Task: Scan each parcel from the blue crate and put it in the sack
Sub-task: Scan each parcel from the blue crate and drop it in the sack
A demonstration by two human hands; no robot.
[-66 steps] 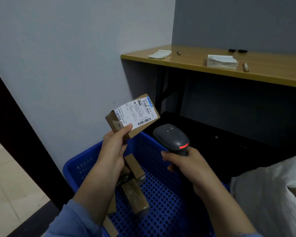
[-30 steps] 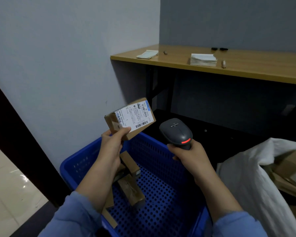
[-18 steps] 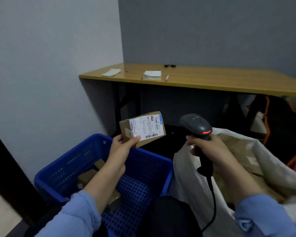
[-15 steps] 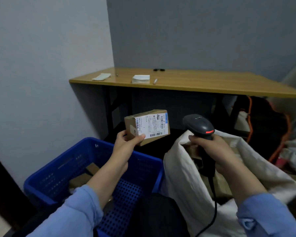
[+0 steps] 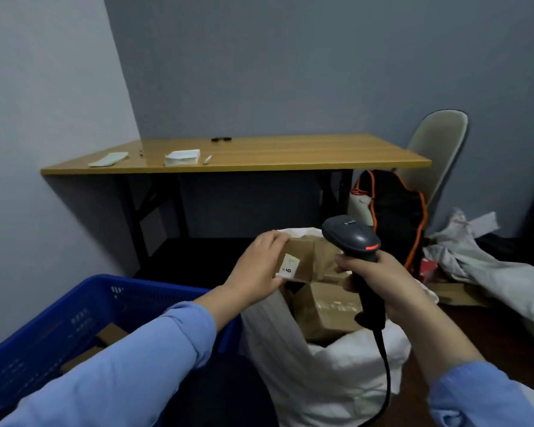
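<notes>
The cardboard parcel (image 5: 305,260) has swung from over the blue crate (image 5: 74,318) to the mouth of the white sack (image 5: 290,380) — the left hand (image 5: 259,268) clasps it in curled fingers (image 5: 275,240), the right hand (image 5: 379,280) grips the barcode scanner (image 5: 350,237) — scan apparently done, drop next.

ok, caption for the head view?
Left hand holds a parcel over the open sack; right hand grips the scanner.

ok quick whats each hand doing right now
Left hand: holding a cardboard parcel over the open sack.
Right hand: gripping the scanner by its handle.
</notes>
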